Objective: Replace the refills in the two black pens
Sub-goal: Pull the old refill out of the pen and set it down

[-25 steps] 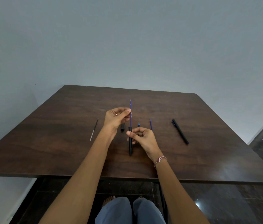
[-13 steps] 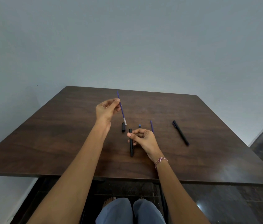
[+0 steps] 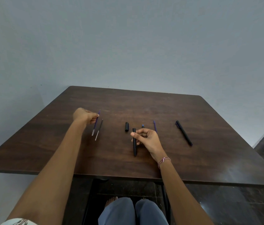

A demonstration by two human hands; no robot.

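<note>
Pinching a purple refill (image 3: 95, 123) low over the table (image 3: 160, 104), my left hand (image 3: 84, 116) seemed ready to lay it beside a darker refill (image 3: 99, 129). My right hand (image 3: 147, 138) gripped the black pen barrel (image 3: 134, 146); next I needed the spare refill (image 3: 155, 126), aligned tip-first.

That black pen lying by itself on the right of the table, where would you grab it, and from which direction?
Around the middle of its body, coming down from above with thumb and finger on its long sides. The black pen lies flat and slanted on the table, with bare wood either side. The right hand is nearest, but it holds the open barrel.
</note>
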